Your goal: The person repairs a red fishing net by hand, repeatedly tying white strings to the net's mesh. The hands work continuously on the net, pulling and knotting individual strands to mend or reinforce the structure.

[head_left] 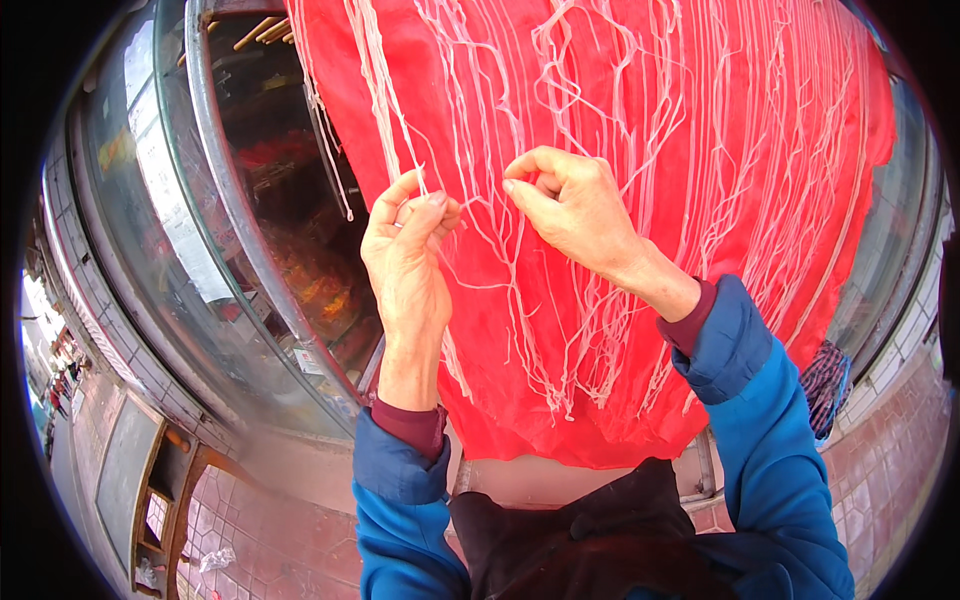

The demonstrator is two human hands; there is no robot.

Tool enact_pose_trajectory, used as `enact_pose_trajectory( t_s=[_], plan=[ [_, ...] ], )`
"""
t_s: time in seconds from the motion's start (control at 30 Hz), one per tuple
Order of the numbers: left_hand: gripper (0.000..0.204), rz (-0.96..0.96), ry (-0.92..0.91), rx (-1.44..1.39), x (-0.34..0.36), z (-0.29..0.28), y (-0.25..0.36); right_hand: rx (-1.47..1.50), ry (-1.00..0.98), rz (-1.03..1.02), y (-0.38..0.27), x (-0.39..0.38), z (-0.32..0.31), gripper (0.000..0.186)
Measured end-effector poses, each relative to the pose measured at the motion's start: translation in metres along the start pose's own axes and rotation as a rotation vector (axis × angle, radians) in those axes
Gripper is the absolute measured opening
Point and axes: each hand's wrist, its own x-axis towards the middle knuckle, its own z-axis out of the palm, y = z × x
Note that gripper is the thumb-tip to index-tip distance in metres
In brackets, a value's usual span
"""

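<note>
White strings hang in loose, partly tangled bunches over a large red cloth. My left hand is closed in a pinch on a few of these strings, at the lower end of the bunch on the left. To its right, over the middle of the cloth, my right hand is also closed, thumb against the curled forefinger. Whatever is between those fingertips is too small to make out. The two hands are apart, at about the same height.
Left of the cloth stands a glass case with a metal frame and coloured goods inside. A wooden cabinet is at the lower left on the paving. A dark patterned bundle hangs at the cloth's right edge.
</note>
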Motion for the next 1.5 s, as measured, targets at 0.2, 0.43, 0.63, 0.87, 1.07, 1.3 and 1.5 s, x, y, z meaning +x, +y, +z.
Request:
enact_pose_trajectory(
  t_s=[0.2,0.43,0.63,0.87,1.07,1.3,1.5],
  plan=[
    [0.029,-0.046,-0.039,-0.041,0.001,0.001,0.002,-0.068,0.008,0.023,-0.006,0.008,0.007,0.016],
    [0.028,-0.046,0.001,-0.002,0.001,0.002,0.005,-0.203,0.019,0.016,-0.003,0.017,0.016,0.016],
    [0.028,0.038,0.028,0.082,0.002,-0.004,0.005,0.257,-0.058,0.233,-0.007,0.009,0.001,0.014],
    [0.026,0.042,0.043,0.091,0.005,-0.006,-0.001,0.435,-0.059,0.295,-0.009,0.000,-0.015,0.014],
    [0.028,0.040,0.014,0.090,0.003,-0.003,-0.002,0.525,0.003,0.257,-0.010,-0.006,-0.016,0.013],
    [0.031,-0.014,0.031,0.099,-0.008,0.014,-0.001,0.652,-0.028,0.237,-0.012,-0.008,-0.015,0.012],
    [0.024,-0.180,-0.012,0.171,-0.003,0.014,0.006,0.646,-0.040,0.224,-0.012,-0.006,-0.012,0.013]
  ],
)
